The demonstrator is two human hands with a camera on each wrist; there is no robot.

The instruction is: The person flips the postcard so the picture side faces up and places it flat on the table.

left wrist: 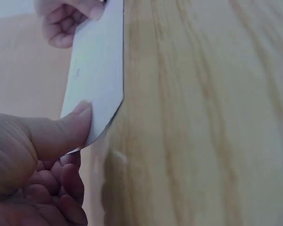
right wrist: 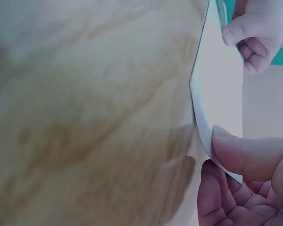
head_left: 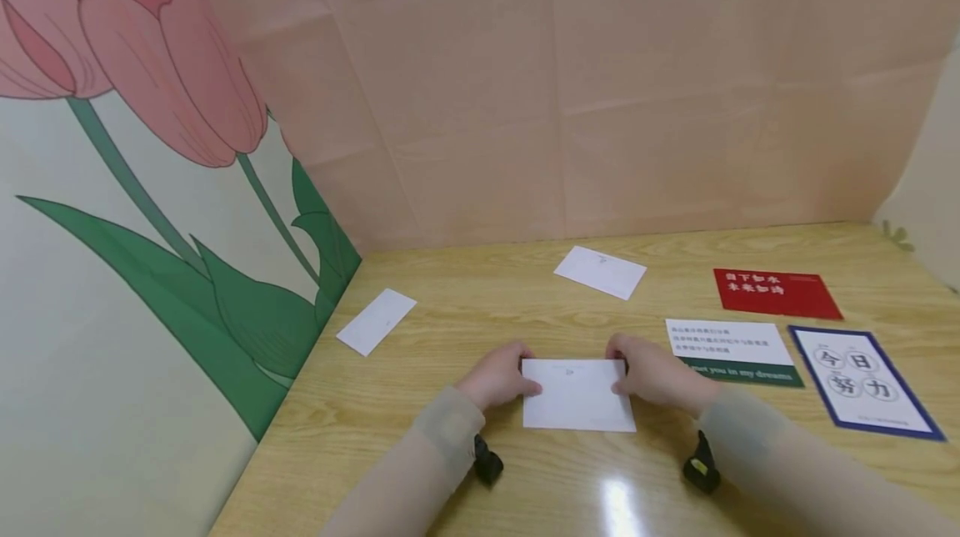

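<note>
Nearest the lens, two black wrist fittings [head_left: 487,464] hung below the sleeves, and tabletop [head_left: 555,487] ran up from the bottom of the frame, leaving room off the held white card's [head_left: 579,397] lower edge. And there was the action, just below centre: left hand [head_left: 501,376] pinching the left edge, right hand [head_left: 663,372] the right, each thumb clamped on the face with fingers curled beneath, a matched grip that presumably kept it steady; the wrist views caught its ends bowing. Tighter on the right! The blue-bordered card [head_left: 866,378] lay face up there, the white-and-green card [head_left: 727,339] partly behind the right hand. More wood opened leftward, toward a second white card [head_left: 377,322]. Farther up lay the red card [head_left: 787,303], then a third white card [head_left: 600,272], short of the pink backdrop [head_left: 570,87].
</note>
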